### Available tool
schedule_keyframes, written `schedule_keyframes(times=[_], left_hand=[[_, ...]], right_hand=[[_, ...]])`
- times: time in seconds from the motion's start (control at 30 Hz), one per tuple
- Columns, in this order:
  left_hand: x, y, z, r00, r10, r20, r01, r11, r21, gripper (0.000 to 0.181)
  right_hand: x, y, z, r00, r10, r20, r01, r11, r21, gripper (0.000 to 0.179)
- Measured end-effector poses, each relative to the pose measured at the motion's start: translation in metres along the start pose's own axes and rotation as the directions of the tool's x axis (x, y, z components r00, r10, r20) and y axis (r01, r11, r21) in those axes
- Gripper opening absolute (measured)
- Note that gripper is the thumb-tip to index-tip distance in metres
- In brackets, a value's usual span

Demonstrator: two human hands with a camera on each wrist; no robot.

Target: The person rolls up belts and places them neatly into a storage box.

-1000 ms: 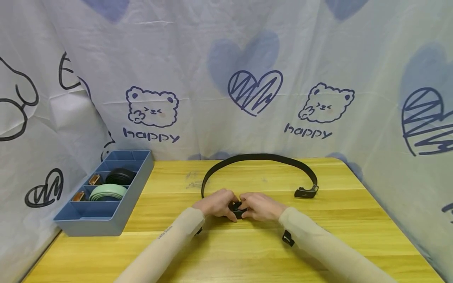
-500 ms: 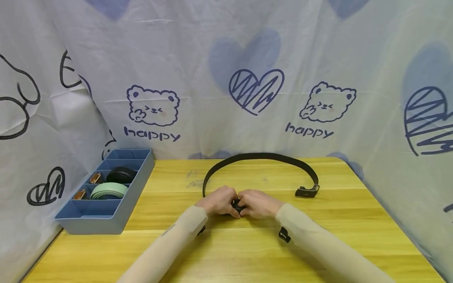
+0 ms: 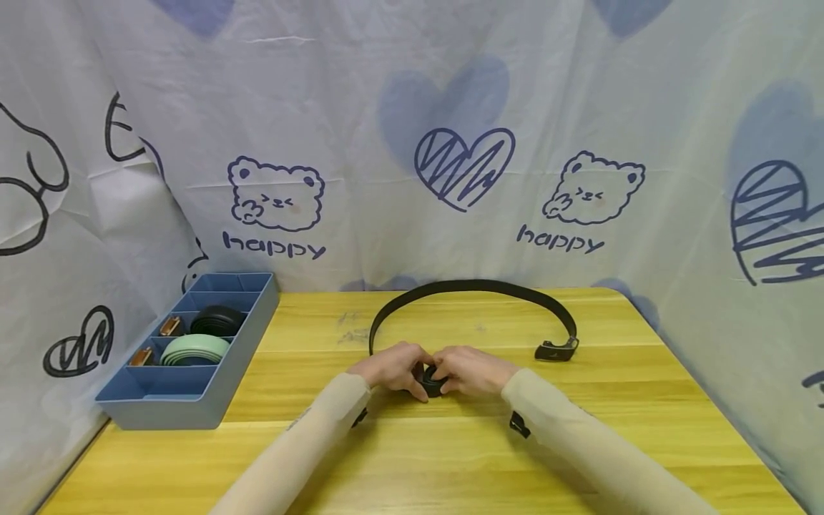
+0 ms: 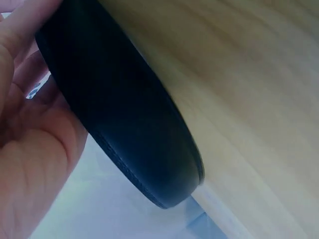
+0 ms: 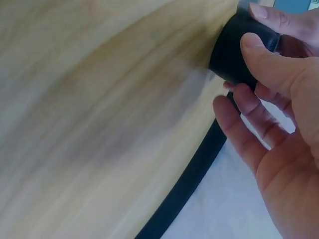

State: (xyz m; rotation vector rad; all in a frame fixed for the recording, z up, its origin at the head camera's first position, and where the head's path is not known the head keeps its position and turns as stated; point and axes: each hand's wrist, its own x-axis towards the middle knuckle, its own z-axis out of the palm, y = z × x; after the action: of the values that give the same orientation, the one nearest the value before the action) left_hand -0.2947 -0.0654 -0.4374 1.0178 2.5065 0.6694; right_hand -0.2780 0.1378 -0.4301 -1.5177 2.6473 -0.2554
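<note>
A black belt point(image 3: 476, 285) lies in a wide arc on the table, standing on its edge. At the right its far end carries a dark buckle point(image 3: 556, 351). The near end is wound into a small tight coil point(image 3: 433, 385) between both hands. My left hand point(image 3: 394, 367) holds the coil from the left, thumb toward me. My right hand point(image 3: 474, 370) pinches it from the other side; in the right wrist view the thumb presses the coil's outside point(image 5: 232, 55). The left wrist view shows the belt strap point(image 4: 124, 109) curving out beside the left hand. Fingers partly hide the coil.
At the left stands a blue divided tray point(image 3: 164, 415). One compartment holds a rolled mint-green belt point(image 3: 195, 347), another a rolled black belt point(image 3: 219, 321), each with a gold-brown buckle. A printed white cloth point(image 3: 373, 214) hangs behind the wooden table point(image 3: 438, 472).
Both hands stay around the coil with small finger shifts. The coil shows more plainly as a round roll now. Belt arc, buckle and tray remain in place.
</note>
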Motion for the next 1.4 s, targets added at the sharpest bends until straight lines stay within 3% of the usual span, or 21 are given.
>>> schedule_keyframes(times=[0.3,0.47,0.83,1.17,1.4], left_hand=[[-0.001,0.006,0.003,0.998,-0.036,-0.055,0.035,0.999,-0.013,0.025],[-0.002,0.008,0.004,0.997,-0.037,-0.062,0.035,0.999,-0.021,0.027],[0.000,0.002,-0.003,0.998,-0.031,0.055,0.030,0.999,0.018,0.050],[0.000,0.004,0.003,0.996,-0.041,-0.076,0.044,0.999,0.028,0.050],[0.001,0.005,0.003,0.996,-0.047,-0.073,0.051,0.997,0.063,0.051]], right_hand=[[-0.001,-0.008,0.008,0.994,0.073,-0.080,-0.070,0.997,0.043,0.010],[0.000,-0.010,0.009,0.992,0.061,-0.108,-0.057,0.998,0.039,0.008],[-0.001,-0.002,0.005,0.997,-0.004,-0.075,0.009,0.998,0.056,0.019],[-0.001,-0.003,0.013,0.994,0.032,-0.103,-0.028,0.999,0.038,0.016],[0.000,-0.002,0.012,0.993,0.028,-0.112,-0.021,0.998,0.061,0.013]])
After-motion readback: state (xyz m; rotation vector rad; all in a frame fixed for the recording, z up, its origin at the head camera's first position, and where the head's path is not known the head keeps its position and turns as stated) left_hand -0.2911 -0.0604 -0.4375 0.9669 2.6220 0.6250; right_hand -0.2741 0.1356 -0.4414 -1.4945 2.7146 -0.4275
